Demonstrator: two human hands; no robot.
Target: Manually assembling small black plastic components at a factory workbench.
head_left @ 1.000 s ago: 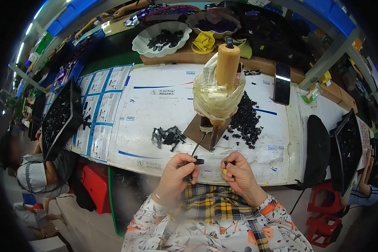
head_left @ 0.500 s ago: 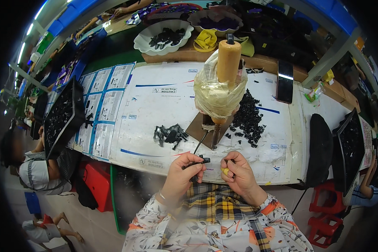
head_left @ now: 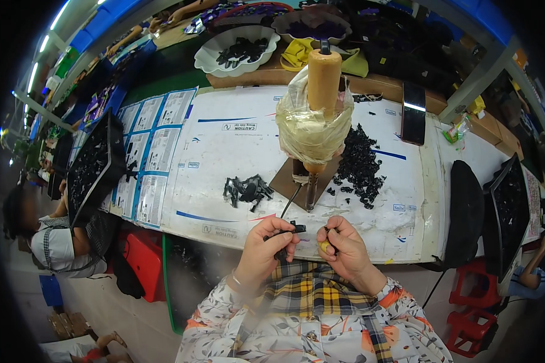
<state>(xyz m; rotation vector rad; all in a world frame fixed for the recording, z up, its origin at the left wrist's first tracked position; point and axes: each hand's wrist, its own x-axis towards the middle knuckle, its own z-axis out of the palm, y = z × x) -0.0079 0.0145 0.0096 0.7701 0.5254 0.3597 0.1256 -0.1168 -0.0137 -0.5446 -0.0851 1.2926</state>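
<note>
In front of my apron, my left hand is closed in a pinch on a small black plastic part, which juts from the fingertips toward the right. More black material shows under its fingers. A short gap away, my right hand is closed too, thumb against forefinger, with a small dark bit at the tips that I cannot make out. A yellow wrap shows at one of its fingers. Just beyond both hands stands an upright tool with a wooden handle, wrapped in cloudy plastic, on a brown base plate.
Black parts lie in a loose pile left of the tool and a larger heap to its right. A phone lies farther right. White bowls stand at the back. Black trays flank the table. Co-workers sit at left and right.
The whole view has shifted slightly. Both hands keep nearly the same pose, each still pinched. At the lower left, a person in the background has changed position.
</note>
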